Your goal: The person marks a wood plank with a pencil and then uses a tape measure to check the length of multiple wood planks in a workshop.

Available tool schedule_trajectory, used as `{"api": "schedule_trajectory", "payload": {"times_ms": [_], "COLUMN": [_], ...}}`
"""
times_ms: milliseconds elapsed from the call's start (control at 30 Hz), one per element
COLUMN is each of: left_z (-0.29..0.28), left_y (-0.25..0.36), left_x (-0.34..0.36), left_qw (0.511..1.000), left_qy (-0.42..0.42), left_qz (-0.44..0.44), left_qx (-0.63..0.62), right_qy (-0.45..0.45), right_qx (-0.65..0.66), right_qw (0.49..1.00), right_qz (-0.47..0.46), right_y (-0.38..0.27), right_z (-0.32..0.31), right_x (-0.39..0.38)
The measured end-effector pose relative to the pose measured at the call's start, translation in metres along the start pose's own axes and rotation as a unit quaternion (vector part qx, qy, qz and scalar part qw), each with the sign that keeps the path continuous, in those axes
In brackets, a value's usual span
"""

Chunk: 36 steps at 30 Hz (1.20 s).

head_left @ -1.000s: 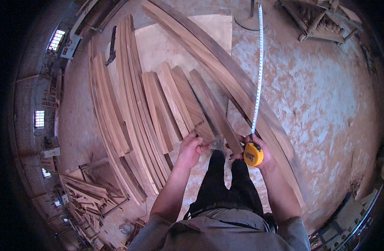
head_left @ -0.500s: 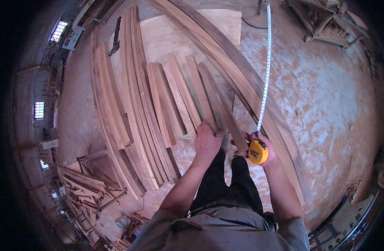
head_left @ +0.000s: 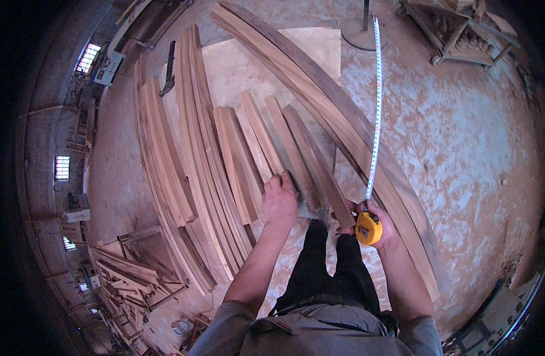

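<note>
My left hand [head_left: 279, 202] curls its fingers around the near end of a pale wooden strip [head_left: 262, 136]. In my right hand [head_left: 387, 230] sits a yellow tape measure [head_left: 368, 229], its white blade [head_left: 376, 113] drawn out far ahead across the long boards. The right fingers also reach the near end of a darker wooden strip [head_left: 321, 169], though how firmly they grip it is partly hidden. Between these two pieces lies another wooden strip [head_left: 293, 154], which neither hand holds.
Long curved boards [head_left: 338, 113] run along the right of the strips. On the left lie more long strips [head_left: 208, 160] and shorter ones [head_left: 165, 154]. A plywood sheet [head_left: 320, 47] is underneath. Scrap wood [head_left: 127, 273] is heaped at lower left; a wooden frame [head_left: 462, 35] stands far right.
My left hand has shifted left, off the middle strip's end and onto the pale strip beside it. The right hand keeps the tape measure. The whole view has tipped slightly.
</note>
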<state>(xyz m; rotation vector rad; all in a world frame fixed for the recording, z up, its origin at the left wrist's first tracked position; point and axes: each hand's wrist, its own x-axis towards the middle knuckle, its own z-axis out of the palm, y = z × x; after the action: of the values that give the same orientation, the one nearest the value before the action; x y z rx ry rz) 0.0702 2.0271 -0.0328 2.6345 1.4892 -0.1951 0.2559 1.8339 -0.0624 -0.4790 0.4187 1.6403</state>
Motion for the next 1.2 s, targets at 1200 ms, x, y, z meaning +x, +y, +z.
{"api": "schedule_trajectory", "payload": {"times_ms": [1200], "left_z": [-0.011], "left_y": [-0.048], "left_x": [-0.030], "left_qw": [0.294], "left_qy": [-0.170], "left_qz": [-0.182], "left_qx": [-0.923], "right_qy": [0.027], "right_qx": [-0.027], "right_qw": [0.999], "right_qz": [-0.005], "right_y": [0.004], "right_z": [-0.018], "right_x": [0.009]}}
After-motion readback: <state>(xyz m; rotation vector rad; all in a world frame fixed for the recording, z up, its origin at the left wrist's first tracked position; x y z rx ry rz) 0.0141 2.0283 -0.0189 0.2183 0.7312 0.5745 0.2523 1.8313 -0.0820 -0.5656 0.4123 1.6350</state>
